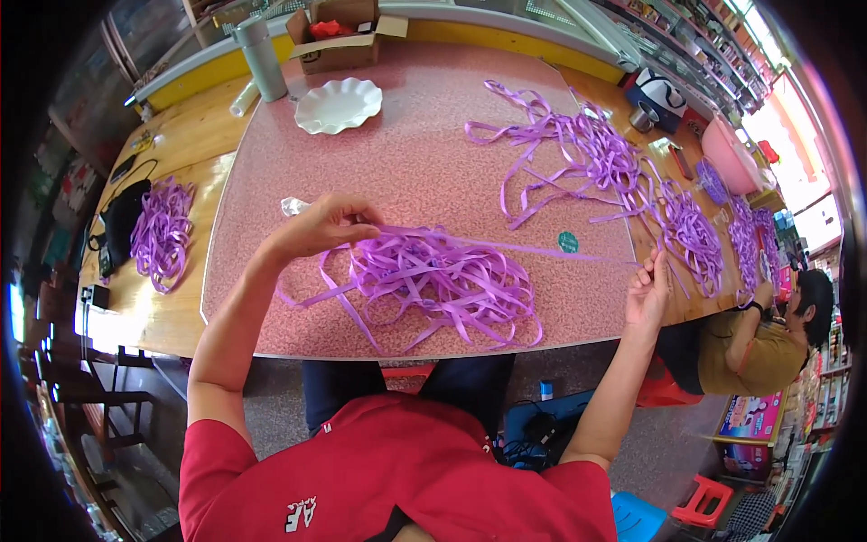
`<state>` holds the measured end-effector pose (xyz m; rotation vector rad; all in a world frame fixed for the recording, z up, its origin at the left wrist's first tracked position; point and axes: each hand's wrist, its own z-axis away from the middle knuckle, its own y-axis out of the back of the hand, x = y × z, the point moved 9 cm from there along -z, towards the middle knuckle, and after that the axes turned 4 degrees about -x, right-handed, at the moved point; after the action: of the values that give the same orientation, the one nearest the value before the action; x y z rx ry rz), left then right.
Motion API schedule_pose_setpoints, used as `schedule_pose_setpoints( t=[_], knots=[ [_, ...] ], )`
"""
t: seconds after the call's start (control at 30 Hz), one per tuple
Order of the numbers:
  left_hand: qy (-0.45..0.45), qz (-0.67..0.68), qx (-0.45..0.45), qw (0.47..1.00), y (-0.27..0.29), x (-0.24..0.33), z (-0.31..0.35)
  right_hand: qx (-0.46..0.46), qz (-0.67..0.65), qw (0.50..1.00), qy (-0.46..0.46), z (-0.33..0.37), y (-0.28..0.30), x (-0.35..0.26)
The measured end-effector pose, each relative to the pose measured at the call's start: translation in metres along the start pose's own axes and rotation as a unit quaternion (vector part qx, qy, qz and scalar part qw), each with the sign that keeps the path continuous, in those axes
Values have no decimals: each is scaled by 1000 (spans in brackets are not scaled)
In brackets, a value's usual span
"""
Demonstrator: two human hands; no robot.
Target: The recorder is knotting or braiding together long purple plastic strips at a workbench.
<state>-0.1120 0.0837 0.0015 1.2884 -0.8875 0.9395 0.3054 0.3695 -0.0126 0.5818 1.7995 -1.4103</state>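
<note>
A purple ribbon (528,247) runs taut between my two hands, above a loose heap of purple ribbons (442,285) near the table's front edge. My left hand (330,226) pinches one end of this ribbon at the heap's upper left. Over the table's right edge, my right hand (648,287) has its fingers closed on the other end. Beside my left hand lies a small crumpled clear wrapper (293,207). A round green sticker (567,242) is on the pink speckled tabletop (388,172), just behind the stretched ribbon.
More purple ribbons (591,154) spread at the back right, with another bundle (163,233) at the left. A white scalloped plate (339,106), a pale green bottle (262,63) and a cardboard box (336,45) stand at the back. Another person (759,352) sits at the right, handling purple ribbons.
</note>
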Motion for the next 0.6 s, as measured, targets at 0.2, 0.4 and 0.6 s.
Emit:
schedule_pose_setpoints(
  t=[0.2, 0.4, 0.6],
  knots=[
    [17, -79, 82, 993, 44, -39, 30, 105, 162, 981, 11, -22, 57, -1],
    [6, -27, 53, 998, -6, 5, 13, -6, 630, 736, 246, 1, -64, 7],
    [-78, 17, 7, 997, -59, 58, -9, -443, 440, 756, 194, 138, -289, 93]
  ],
)
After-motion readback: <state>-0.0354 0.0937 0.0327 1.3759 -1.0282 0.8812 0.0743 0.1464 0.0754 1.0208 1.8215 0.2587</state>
